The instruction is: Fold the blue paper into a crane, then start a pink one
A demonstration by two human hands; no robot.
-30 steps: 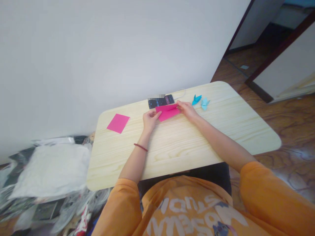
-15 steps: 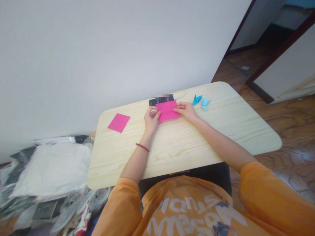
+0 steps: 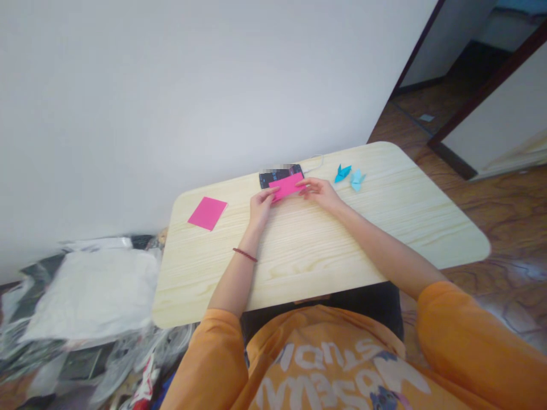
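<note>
A folded sheet of pink paper point(image 3: 288, 185) lies at the far middle of the light wooden table point(image 3: 320, 245), partly over a dark phone point(image 3: 273, 176). My left hand point(image 3: 260, 205) pinches the sheet's left end. My right hand point(image 3: 318, 191) presses on its right end with the fingers together. A red bracelet circles my left wrist. Both forearms reach out from orange sleeves.
A second pink paper square point(image 3: 207, 213) lies flat at the table's far left. Two small blue folded paper figures point(image 3: 349, 175) sit right of my right hand, and a white cable runs from the phone. Plastic bags and clutter point(image 3: 85, 302) pile up on the floor at left.
The pink sheet went from a raised, opened flap to a narrower folded strip lying flatter on the table. Both hands shifted slightly toward the phone.
</note>
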